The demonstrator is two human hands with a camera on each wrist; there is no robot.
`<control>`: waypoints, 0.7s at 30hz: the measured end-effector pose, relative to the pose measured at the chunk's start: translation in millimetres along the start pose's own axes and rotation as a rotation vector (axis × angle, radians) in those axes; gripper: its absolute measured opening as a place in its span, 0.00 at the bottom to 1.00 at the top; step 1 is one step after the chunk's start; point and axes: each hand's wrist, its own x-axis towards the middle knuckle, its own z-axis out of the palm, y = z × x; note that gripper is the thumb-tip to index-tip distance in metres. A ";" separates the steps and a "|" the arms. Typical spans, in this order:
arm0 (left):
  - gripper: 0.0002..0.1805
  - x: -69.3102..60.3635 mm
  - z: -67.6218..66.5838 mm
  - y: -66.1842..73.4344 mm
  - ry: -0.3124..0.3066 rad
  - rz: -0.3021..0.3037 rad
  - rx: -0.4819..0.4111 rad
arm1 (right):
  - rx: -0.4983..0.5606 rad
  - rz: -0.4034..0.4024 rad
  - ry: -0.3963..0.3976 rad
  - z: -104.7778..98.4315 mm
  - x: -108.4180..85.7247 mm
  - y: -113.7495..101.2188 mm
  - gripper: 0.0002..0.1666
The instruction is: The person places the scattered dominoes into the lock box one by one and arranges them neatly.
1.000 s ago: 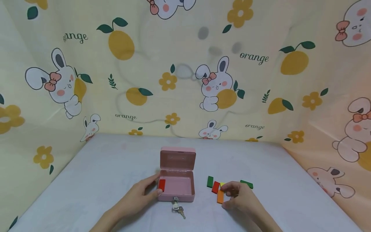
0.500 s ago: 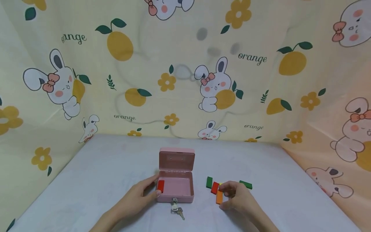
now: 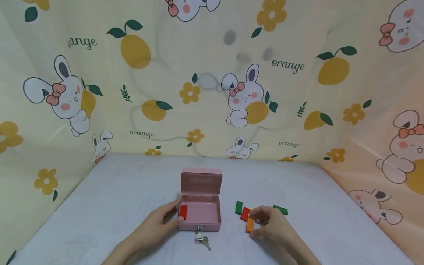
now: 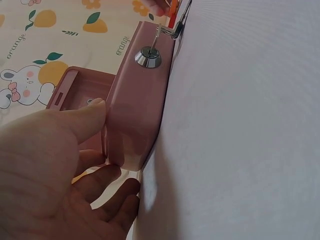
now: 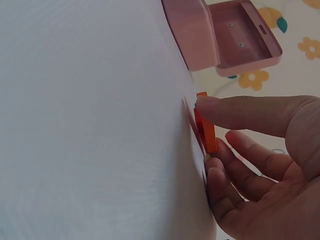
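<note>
A pink metal cash box [image 3: 200, 227] sits on the table with its lid [image 3: 201, 183] raised. Inside, against its left wall, lies a red block [image 3: 183, 212]. My left hand [image 3: 157, 224] holds the box's left side, thumb at the front corner by the rim and fingers along the outer wall. To the right of the box, my right hand [image 3: 273, 226] pinches an orange block [image 5: 208, 131] lengthwise between thumb and fingers, close to the tabletop. Just behind it lie a red block [image 3: 245, 214] and a yellow block [image 3: 251, 209] mostly hidden by the fingers.
Two green blocks lie apart, one green block [image 3: 239, 207] nearer the box and another green block [image 3: 280, 210] behind the right hand. Keys [image 3: 204, 241] hang from the lock [image 4: 149, 56] at the box front. A printed curtain [image 3: 198, 81] surrounds the white table [image 3: 132, 191].
The whole head view has shifted slightly. Both hands keep their places, and the orange block appears turned a little in the right fingers.
</note>
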 end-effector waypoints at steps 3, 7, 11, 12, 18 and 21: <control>0.37 -0.6 -0.8 0.0 -0.001 -0.001 -0.003 | 0.022 -0.005 -0.012 -1.5 -1.0 -1.1 0.33; 0.38 -0.3 -0.6 0.1 -0.007 -0.004 -0.009 | 0.052 -0.020 -0.034 -4.5 -3.8 -1.8 0.34; 0.38 -0.5 -0.5 -0.2 -0.008 -0.001 -0.016 | 0.065 -0.028 -0.040 -6.8 -5.1 -1.7 0.34; 0.38 -0.6 -0.7 -0.6 -0.008 -0.002 -0.015 | 0.065 -0.028 -0.039 -6.9 -5.0 -1.9 0.34; 0.38 -1.5 -2.2 -1.7 0.005 -0.005 -0.007 | 0.091 -0.019 -0.038 -6.3 -4.4 -3.3 0.34; 0.38 -0.4 -1.4 0.5 -0.005 0.011 -0.019 | 0.092 -0.016 -0.020 -8.4 -5.7 -3.0 0.33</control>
